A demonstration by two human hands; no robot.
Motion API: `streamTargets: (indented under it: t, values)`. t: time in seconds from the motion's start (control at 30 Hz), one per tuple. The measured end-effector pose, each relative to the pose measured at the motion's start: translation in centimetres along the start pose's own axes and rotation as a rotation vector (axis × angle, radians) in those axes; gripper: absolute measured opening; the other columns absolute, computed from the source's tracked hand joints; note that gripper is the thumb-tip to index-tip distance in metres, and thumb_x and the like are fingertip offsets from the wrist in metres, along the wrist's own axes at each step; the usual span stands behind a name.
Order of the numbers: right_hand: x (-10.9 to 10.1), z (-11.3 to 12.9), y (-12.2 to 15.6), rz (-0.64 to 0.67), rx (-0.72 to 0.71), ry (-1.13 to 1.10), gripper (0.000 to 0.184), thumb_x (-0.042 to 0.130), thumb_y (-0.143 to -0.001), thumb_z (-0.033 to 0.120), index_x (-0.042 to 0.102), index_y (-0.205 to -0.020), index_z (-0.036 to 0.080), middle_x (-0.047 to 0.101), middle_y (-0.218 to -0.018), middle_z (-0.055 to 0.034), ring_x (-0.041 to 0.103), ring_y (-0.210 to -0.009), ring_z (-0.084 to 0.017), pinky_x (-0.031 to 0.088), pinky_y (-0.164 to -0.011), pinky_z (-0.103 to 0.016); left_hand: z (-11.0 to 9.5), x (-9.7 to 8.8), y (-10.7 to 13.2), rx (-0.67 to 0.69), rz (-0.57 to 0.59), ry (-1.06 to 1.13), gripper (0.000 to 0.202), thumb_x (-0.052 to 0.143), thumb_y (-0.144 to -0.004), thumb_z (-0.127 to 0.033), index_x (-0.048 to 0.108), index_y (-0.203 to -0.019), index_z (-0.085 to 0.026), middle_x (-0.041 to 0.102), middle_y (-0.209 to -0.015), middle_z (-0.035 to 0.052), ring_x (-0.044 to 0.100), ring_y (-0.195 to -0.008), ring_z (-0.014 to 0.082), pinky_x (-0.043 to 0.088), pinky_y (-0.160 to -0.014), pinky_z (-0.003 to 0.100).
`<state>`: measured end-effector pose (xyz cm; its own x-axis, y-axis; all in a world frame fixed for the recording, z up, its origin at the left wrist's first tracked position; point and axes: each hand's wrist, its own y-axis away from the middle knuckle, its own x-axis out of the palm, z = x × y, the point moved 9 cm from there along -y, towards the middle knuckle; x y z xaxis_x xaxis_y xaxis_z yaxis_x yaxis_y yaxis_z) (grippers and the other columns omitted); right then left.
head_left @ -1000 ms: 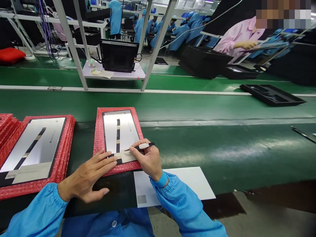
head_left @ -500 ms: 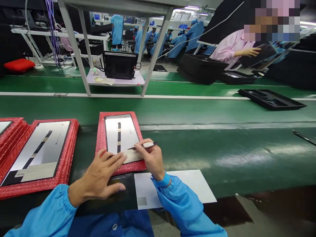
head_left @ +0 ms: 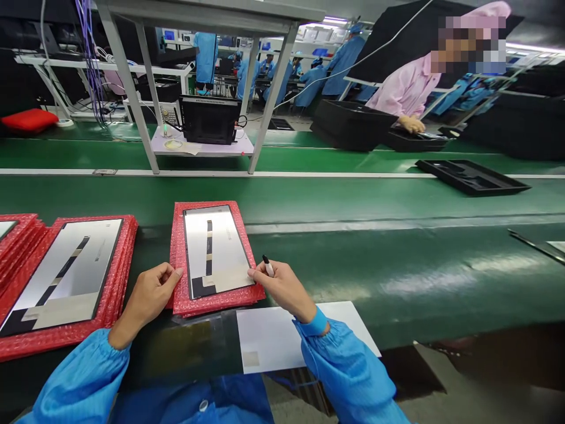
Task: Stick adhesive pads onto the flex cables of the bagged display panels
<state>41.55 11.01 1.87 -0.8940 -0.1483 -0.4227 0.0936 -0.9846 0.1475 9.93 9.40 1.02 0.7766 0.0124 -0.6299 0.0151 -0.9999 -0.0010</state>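
Observation:
A display panel [head_left: 227,247] with a silvery back and a dark ribbon strip lies on a small stack of red bubble-wrap sheets [head_left: 179,253]. My left hand [head_left: 150,291] is closed, thumb and fingers pinching the left edge of the red bubble wrap. At the panel's lower right edge, my right hand [head_left: 285,288] touches the corner with thumb and fingertip. Tucked in that hand is a slim pointed tool [head_left: 269,268], white with a black end; its other end is hidden.
Left of me stand stacks of red bubble wrap [head_left: 119,265] topped with another panel [head_left: 86,271]. A white sheet [head_left: 269,341] lies by my right forearm. Across the green belt [head_left: 353,206] are a black tray [head_left: 472,176], a metal rack [head_left: 128,88] and a co-worker in pink [head_left: 404,88].
My left hand has moved off the panel to the bubble wrap's left edge. My right hand has shifted to the panel's lower right edge, its tool turned upward. The co-worker's hand has lowered.

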Motion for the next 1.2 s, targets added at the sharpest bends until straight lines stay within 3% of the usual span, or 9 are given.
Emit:
streamTargets:
  t: [0.37,0.77,0.93,1.2]
  values:
    - [1.0,1.6,0.3,0.107,-0.033,-0.093,0.044,0.067,-0.083,0.051,0.049,-0.058,0.02,0.037,-0.057,0.0052,0.032,-0.058,-0.012,0.025,-0.055,-0.027,-0.7,0.6,-0.1,0.025,-0.006,0.012,0.05,0.049,-0.095,-0.059,0.049,-0.065,-0.019,0.047,-0.063,-0.0036,0.042,-0.062,0.0126,0.032,-0.059,0.024]
    - [2.0,0.4,0.5,0.173,-0.001,0.011,0.045,0.063,-0.086,0.048,0.042,-0.057,0.021,0.032,-0.057,0.0048,0.029,-0.058,-0.012,0.022,-0.054,-0.028,-1.5,0.5,-0.2,0.036,-0.034,0.017,0.049,0.048,-0.094,-0.057,0.039,-0.062,-0.021,0.037,-0.06,-0.0044,0.038,-0.061,0.0122,0.03,-0.059,0.024]
    - [2.4,0.4,0.7,0.182,0.005,0.004,0.045,0.062,-0.085,0.05,0.042,-0.057,0.021,0.031,-0.058,0.0045,0.028,-0.059,-0.012,0.022,-0.054,-0.027,-1.1,0.8,-0.1,0.035,-0.034,0.05,0.049,0.045,-0.096,-0.057,0.044,-0.064,-0.021,0.041,-0.061,-0.0038,0.04,-0.062,0.013,0.031,-0.059,0.025]
    - [2.4,0.3,0.6,0.195,0.011,-0.002,0.046,0.061,-0.084,0.052,0.036,-0.059,0.023,0.029,-0.06,0.0046,0.027,-0.059,-0.012,0.02,-0.055,-0.029,-2.5,-0.2,0.0,0.005,-0.096,0.146,0.045,0.06,-0.09,-0.048,0.043,-0.06,-0.019,0.035,-0.057,-0.006,0.032,-0.058,0.0102,0.023,-0.058,0.027]
